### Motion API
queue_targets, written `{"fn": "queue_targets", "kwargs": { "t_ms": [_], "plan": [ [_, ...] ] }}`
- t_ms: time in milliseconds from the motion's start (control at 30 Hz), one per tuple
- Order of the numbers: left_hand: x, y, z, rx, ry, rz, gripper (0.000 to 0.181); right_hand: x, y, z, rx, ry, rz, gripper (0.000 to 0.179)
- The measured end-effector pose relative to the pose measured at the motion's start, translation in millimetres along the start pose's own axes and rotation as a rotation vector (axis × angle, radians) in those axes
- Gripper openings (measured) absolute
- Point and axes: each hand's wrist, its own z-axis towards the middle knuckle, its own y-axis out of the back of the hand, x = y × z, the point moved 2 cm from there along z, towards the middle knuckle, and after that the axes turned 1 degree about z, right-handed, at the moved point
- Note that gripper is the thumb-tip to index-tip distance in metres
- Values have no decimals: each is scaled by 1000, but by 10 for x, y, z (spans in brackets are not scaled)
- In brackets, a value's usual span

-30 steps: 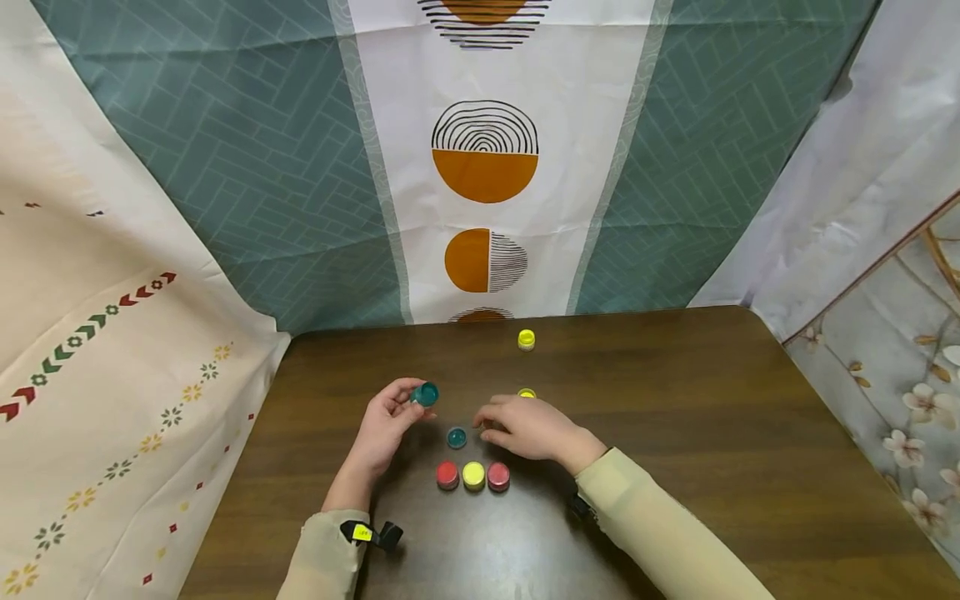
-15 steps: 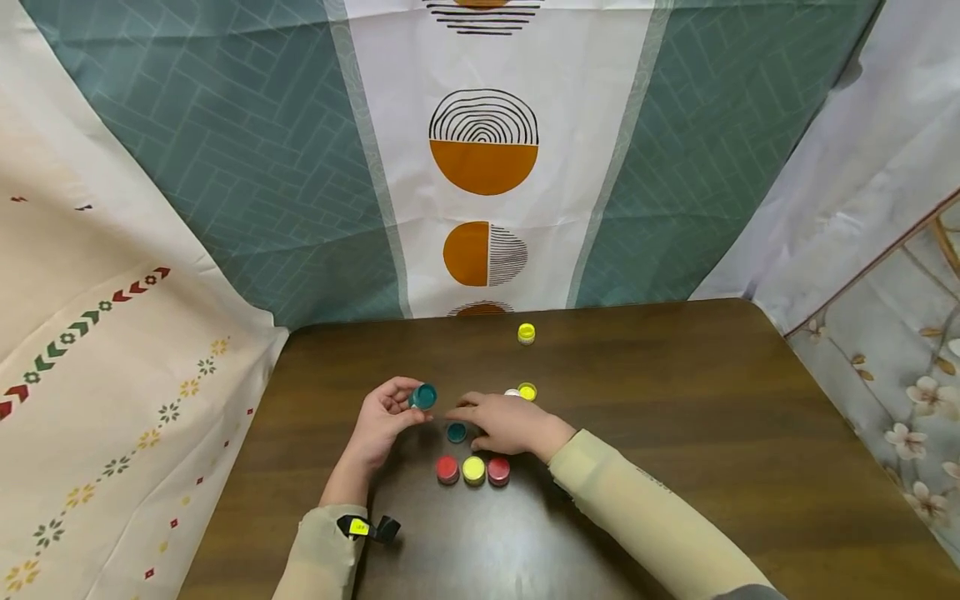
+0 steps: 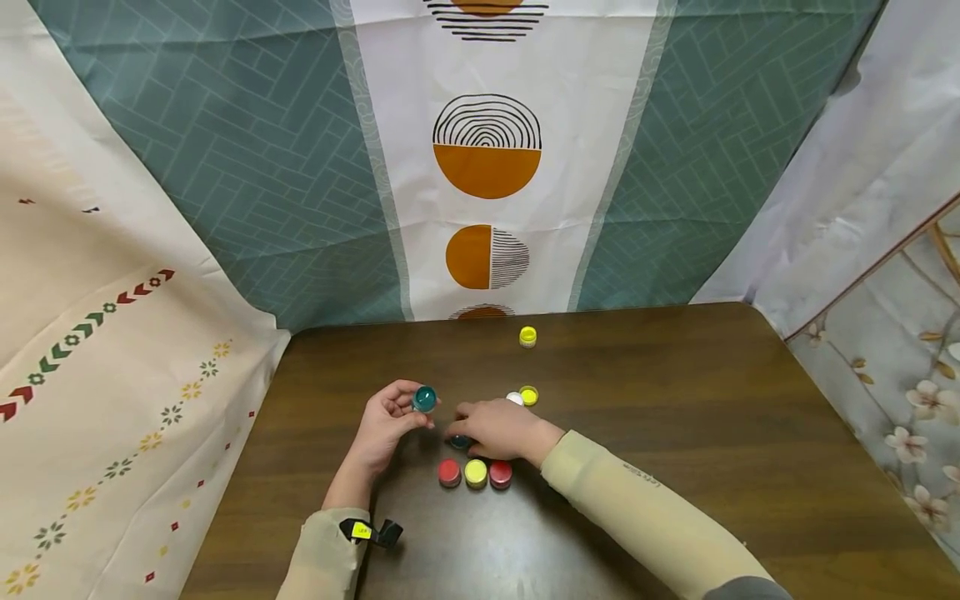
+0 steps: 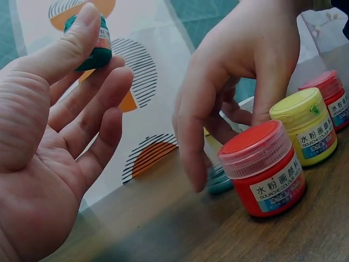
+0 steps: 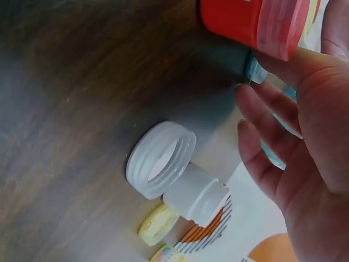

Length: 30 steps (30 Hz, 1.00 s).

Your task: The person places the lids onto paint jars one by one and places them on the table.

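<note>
My left hand [image 3: 381,427] holds a small teal gouache jar [image 3: 424,399] up off the table between thumb and fingers, its uncapped mouth facing the head camera. In the left wrist view the same jar [image 4: 101,52] shows part of its label. To the right, my right hand [image 3: 501,428] reaches down to a teal lid [image 3: 460,442] lying at the table, partly hidden by the fingers. From the right wrist, the lid [image 5: 255,69] appears between thumb and fingertips. A red gouache jar [image 4: 262,169] stands right beside that lid.
A capped red jar [image 3: 449,473], yellow jar [image 3: 476,474] and second red jar [image 3: 500,475] form a row nearer me. Behind the right hand lie a white piece [image 3: 515,398] and a yellow lid [image 3: 528,395]. Farther back stands a yellow jar [image 3: 528,337].
My right hand has moved left and down onto the teal lid, bringing the white piece behind it into view. The left hand keeps the teal jar in nearly the same place.
</note>
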Motion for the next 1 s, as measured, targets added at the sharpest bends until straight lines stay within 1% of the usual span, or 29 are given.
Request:
{"fn": "queue_targets", "kwargs": {
  "t_ms": [133, 200, 367, 533, 633, 733, 867, 1000],
  "plan": [
    [-4, -24, 6, -12, 1, 14, 32, -23, 7, -19, -22, 18, -33, 32],
    [-7, -36, 6, -21, 8, 23, 35, -42, 22, -31, -24, 14, -19, 32],
    [-5, -61, 9, -38, 17, 33, 36, -110, 94, -89, -34, -38, 85, 38],
    [13, -61, 16, -52, 4, 26, 33, -162, 180, -177, -85, -98, 168, 39],
    [22, -62, 19, -55, 0, 32, 32, -191, 210, -253, -146, -157, 225, 37],
    [23, -78, 21, -64, 9, 46, 34, -213, 247, -349, -241, -235, 328, 36],
    [10, -126, 27, -66, 37, 72, 34, -237, 289, -491, -396, -319, 527, 32],
    [-12, -188, 39, -46, 46, 83, 32, -248, 282, -628, -532, -378, 735, 26]
  ]
}}
